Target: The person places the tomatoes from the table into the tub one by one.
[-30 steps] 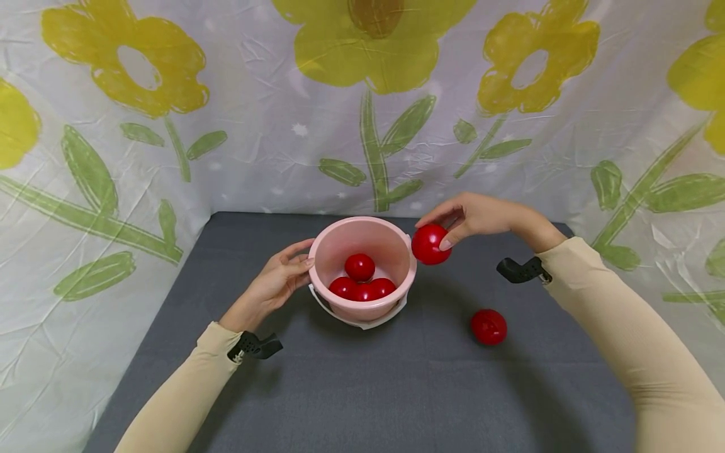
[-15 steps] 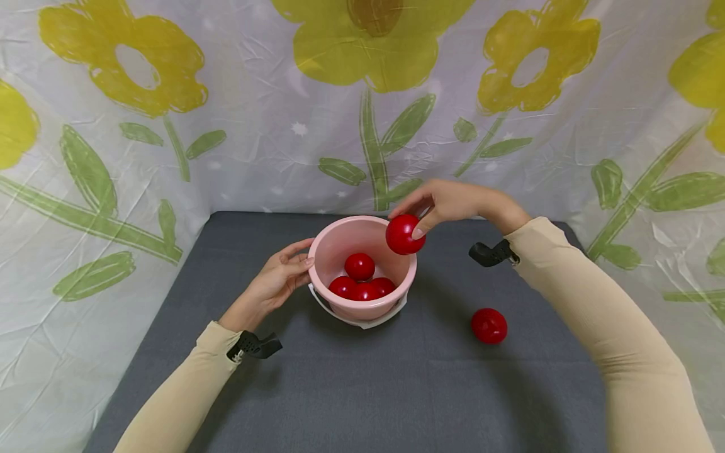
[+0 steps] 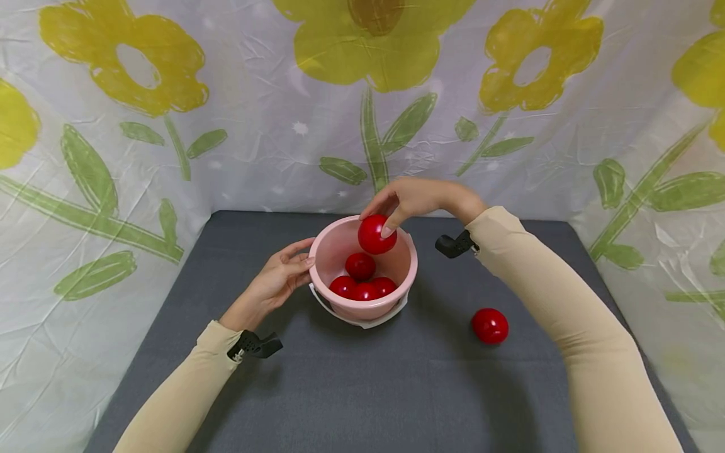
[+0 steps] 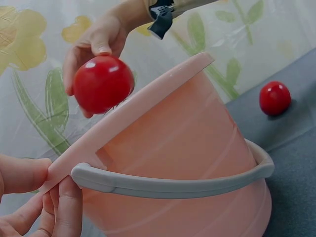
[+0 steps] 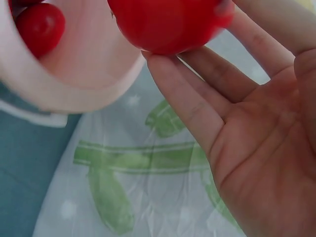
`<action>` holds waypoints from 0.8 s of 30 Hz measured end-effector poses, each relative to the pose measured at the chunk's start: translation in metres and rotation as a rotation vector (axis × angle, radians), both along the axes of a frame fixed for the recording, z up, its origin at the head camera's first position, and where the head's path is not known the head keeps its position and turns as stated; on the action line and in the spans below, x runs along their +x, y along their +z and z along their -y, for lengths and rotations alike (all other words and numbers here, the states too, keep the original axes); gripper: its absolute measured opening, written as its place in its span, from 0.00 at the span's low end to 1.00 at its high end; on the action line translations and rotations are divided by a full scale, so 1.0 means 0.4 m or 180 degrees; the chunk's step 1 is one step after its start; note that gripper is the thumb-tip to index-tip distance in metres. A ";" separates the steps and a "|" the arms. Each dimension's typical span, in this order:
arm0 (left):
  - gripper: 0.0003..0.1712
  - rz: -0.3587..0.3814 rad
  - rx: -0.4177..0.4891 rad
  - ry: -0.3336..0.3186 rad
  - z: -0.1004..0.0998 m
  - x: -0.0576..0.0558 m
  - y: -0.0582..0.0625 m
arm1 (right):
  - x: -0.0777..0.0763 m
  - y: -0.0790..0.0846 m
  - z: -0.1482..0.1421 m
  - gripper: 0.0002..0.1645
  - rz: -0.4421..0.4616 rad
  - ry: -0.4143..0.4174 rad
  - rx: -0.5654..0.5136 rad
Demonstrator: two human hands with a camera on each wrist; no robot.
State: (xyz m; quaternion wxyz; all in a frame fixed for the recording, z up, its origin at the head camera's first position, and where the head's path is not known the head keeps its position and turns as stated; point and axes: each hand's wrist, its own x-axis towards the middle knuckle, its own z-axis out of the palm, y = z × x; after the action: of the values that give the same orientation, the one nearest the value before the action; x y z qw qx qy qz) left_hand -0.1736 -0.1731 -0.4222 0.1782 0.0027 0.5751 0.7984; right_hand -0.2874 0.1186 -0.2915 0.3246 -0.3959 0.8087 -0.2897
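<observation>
A pink bucket (image 3: 335, 303) with a pale handle (image 4: 173, 187) stands on the dark cloth, with several glossy red balls (image 3: 360, 267) at its bottom. At its left side, my left hand (image 3: 277, 280) pinches the rim between thumb and fingers. My right hand (image 3: 416, 200) holds another red ball (image 3: 376, 234) above the bucket's opening, near the far rim. In the left wrist view this held ball (image 4: 103, 84) appears just over the rim. From the right wrist, the fingers (image 5: 187, 98) show against the ball's underside.
One more red ball (image 3: 490, 326) lies on the dark tablecloth (image 3: 362, 390) to the right of the bucket. Behind the table hangs a pale curtain (image 3: 255, 138) with yellow flowers. The bucket's handle hangs down at its front.
My right hand has carried its red ball leftward, from beside the bucket's right rim to above the opening. The left hand, the bucket and the ball on the cloth have stayed put.
</observation>
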 end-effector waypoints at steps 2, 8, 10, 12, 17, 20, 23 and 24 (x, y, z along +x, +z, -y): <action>0.35 0.0003 0.0015 0.0006 0.000 0.000 0.000 | -0.006 -0.002 0.018 0.29 -0.0005 0.0046 0.0004; 0.36 0.0015 0.0035 -0.0034 0.004 0.000 0.000 | -0.018 -0.007 0.066 0.29 0.0010 0.0100 0.0108; 0.36 0.0020 0.0043 -0.0044 0.004 0.000 0.001 | -0.019 -0.011 0.080 0.29 0.0026 0.0127 0.0141; 0.36 0.0027 0.0044 -0.0044 0.004 0.000 0.002 | -0.020 -0.016 0.092 0.30 0.0041 0.0162 0.0150; 0.36 0.0039 0.0007 -0.0034 0.002 0.000 0.003 | -0.019 -0.035 0.117 0.30 0.0103 0.0217 0.0141; 0.36 0.0042 0.0001 -0.0033 0.002 0.001 0.003 | -0.019 -0.047 0.126 0.27 0.0133 0.0246 0.0118; 0.36 0.0040 -0.0003 -0.0026 0.001 0.000 0.003 | -0.019 -0.054 0.131 0.22 0.0097 0.0242 0.0013; 0.36 0.0036 -0.0001 -0.0023 0.001 0.000 0.003 | -0.020 -0.054 0.132 0.21 0.0084 0.0226 -0.0027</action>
State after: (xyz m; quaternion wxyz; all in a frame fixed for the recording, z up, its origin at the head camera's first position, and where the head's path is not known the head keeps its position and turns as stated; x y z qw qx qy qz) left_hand -0.1735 -0.1733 -0.4211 0.1844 0.0002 0.5742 0.7977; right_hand -0.2953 0.0658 -0.3133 0.3436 -0.4219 0.7885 -0.2866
